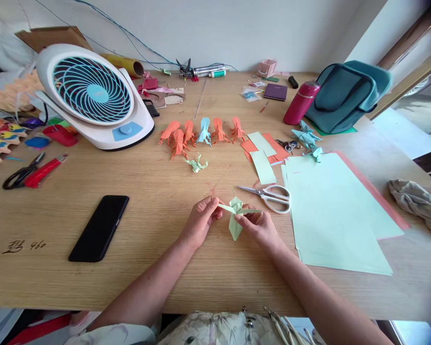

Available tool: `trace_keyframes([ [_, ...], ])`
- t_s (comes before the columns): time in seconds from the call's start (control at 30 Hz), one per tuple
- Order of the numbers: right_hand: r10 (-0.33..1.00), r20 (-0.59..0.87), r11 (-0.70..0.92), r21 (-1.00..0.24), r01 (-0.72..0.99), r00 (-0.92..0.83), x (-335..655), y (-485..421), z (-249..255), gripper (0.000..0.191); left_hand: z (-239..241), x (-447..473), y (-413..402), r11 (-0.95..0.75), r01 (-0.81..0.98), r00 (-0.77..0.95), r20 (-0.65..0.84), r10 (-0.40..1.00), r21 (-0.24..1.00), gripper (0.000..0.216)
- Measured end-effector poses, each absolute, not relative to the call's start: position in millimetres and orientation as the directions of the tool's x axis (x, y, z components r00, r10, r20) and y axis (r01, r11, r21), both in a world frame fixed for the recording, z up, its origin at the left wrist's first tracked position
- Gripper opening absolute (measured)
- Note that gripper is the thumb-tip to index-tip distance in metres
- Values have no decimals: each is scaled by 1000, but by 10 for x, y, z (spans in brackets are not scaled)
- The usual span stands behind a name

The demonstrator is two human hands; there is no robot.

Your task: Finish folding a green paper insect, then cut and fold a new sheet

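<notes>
Here, left hand (pixel 199 219): I'm pinching the green origami figure (pixel 235 230) by one flap.
Right hand (pixel 261 227): I'm gripping near its middle, hiding some folds.

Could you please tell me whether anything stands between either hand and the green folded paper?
Nothing visible does: the left hand pinches one narrow arm of the green folded paper, and the right hand holds its middle. The scissors lie just beyond the right hand, not between.

1 head cam, high POV, facing fwd/down, near desk (pixel 154 220), wall (pixel 273 33) beyond
</notes>
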State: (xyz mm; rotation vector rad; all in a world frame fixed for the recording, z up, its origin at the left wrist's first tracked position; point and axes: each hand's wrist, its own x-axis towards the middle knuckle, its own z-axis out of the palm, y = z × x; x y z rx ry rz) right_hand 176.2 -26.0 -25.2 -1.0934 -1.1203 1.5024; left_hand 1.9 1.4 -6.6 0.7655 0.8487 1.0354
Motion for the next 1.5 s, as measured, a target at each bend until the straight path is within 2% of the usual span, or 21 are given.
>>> trace_keyframes([
  [0.23,978,-170,-189,-968,-166,-122,1755,-241,-213,36,-93,-13,13,186,-240,440,-64,896,953,57],
  [0.43,983,-154,-168,-976,-139,-104,1699,-268,-246,37,-100,61,-17,189,-143,384,-121,915,972,35],
  [0.6,983,-121,-145,-974,-175,-141,1679,-283,-241,34,-76,99,-45,135,-142,284,-90,955,981,31],
  [0.8,977,-137,-169,-966,-198,-163,1712,-260,-227,32,-54,103,-27,165,-254,196,-117,974,953,34],
  [1.0,985,-131,-152,-967,-203,-114,1704,-278,-267,31,-78,98,-23,239,-274,248,-172,953,931,35],
  [1.17,986,-62,-93,-975,-202,-153,1696,-294,-251,30,-52,95,-54,192,-232,228,-139,964,954,37],
  [1.4,989,-85,-109,-971,-211,-117,1664,-298,-223,34,-16,118,-89,208,-216,292,-140,946,954,30],
  [1.5,991,-83,-101,-978,-180,-104,1663,-307,-217,35,-20,111,-96,175,-181,255,-126,959,968,29],
])
